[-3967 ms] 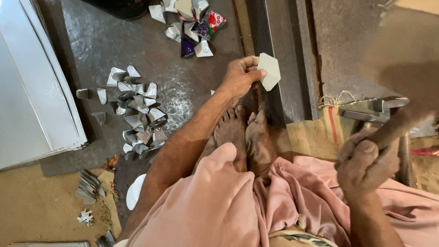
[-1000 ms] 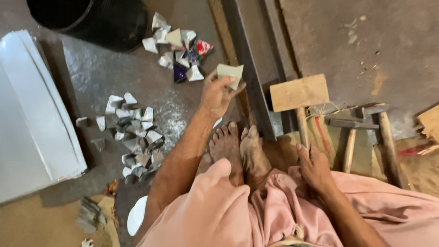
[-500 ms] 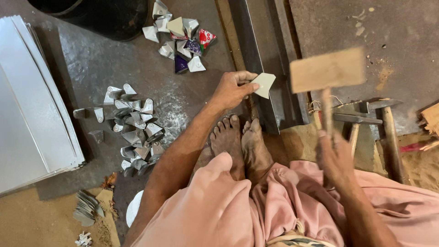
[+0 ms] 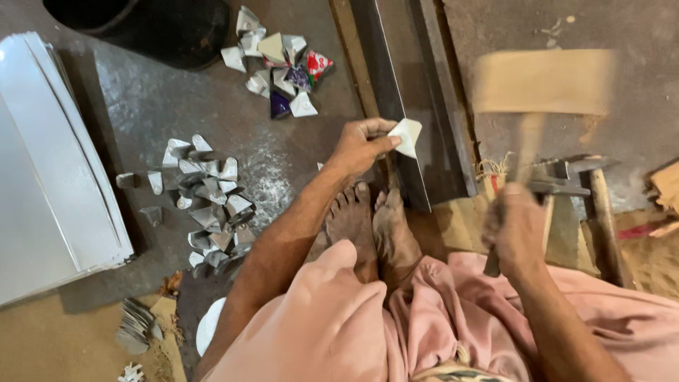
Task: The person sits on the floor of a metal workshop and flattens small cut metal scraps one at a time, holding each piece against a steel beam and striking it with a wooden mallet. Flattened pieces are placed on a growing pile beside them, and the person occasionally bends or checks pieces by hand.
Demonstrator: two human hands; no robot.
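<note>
The left hand [image 4: 362,145] pinches a small folded piece of sheet metal [image 4: 408,134] between thumb and fingertips, holding it against the upper edge of a dark steel angle bar [image 4: 396,106] that runs from the top centre of the frame down to the person's bare feet [image 4: 371,226]. The right hand [image 4: 515,230] is closed around the handle of a wooden mallet [image 4: 541,81], whose broad head is raised and blurred at the upper right. Judging by this, the step in hand is shaping the piece over the bar's edge with a mallet blow; the strike needs to land on the metal, clear of the fingertips holding it.

As for containers, a black tub [image 4: 152,25] sits at the upper left, its inside hidden. Finished-looking folded pieces lie loose on the floor: a silvery heap [image 4: 205,205] at centre left and a smaller, partly coloured heap [image 4: 279,64] near the top. Flat white sheets [image 4: 49,177] are stacked at the left edge. Other hammers [image 4: 587,191] lie at the right.
</note>
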